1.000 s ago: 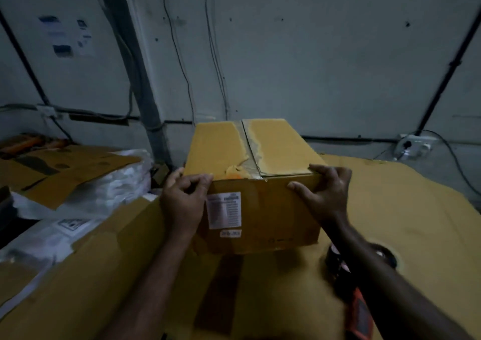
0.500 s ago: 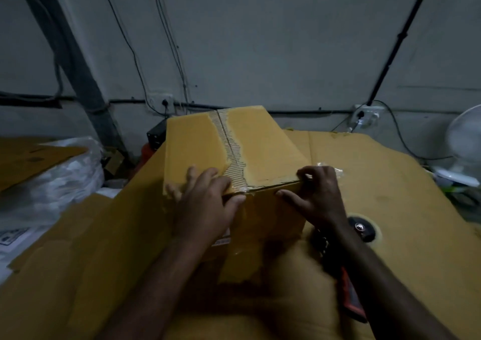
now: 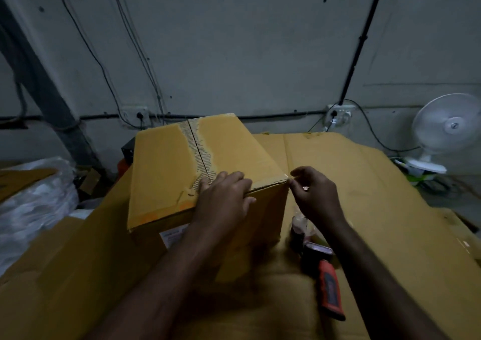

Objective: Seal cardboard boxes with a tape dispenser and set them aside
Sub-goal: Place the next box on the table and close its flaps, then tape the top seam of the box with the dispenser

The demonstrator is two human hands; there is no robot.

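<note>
A closed brown cardboard box [image 3: 166,173] stands on a sheet of cardboard [image 3: 369,209]. Its top seam shows torn paper where old tape came off. My left hand [image 3: 223,199] lies flat on the box top at the near edge, by the seam. My right hand [image 3: 315,196] is at the box's near right corner, thumb and forefinger pinching a small shiny scrap of clear tape [image 3: 286,176]. The tape dispenser [image 3: 328,282], with a red and black handle, lies on the sheet beside the box, partly under my right forearm.
A white fan [image 3: 442,131] stands at the right by the wall. Clear plastic bags [image 3: 33,199] with flat cardboard on them lie at the left. Wall sockets [image 3: 338,115] and cables run behind the box. A white label [image 3: 173,237] is on the box's near face.
The box has slid nearer and turned a little. My left hand went from its left side to the top edge. My right hand shifted to the right corner.
</note>
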